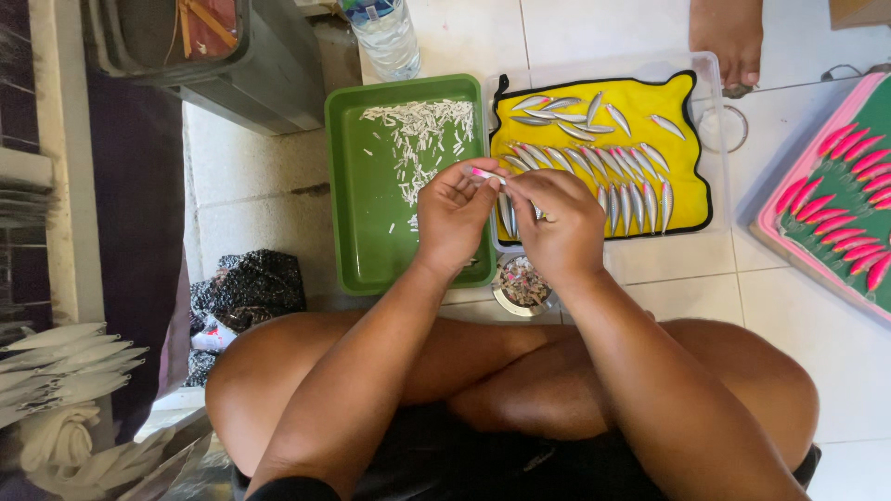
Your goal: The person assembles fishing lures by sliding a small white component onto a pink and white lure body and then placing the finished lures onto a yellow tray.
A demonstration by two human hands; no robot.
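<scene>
Both hands met over the floor: left hand (452, 215) and right hand (560, 227) pinched together on a small pink-tipped lure (484, 174) held between their fingertips. Just left of them sat a green tray (360, 232) scattered with white slivers (419, 134). Beyond the right hand, a clear tub (715, 139) held a yellow cloth (682, 176) lined with silver lures (594, 158). Under the wrists stood a round tin (522, 286) of bits. Far right, pink lures (849, 195) lay on a board (772, 232).
</scene>
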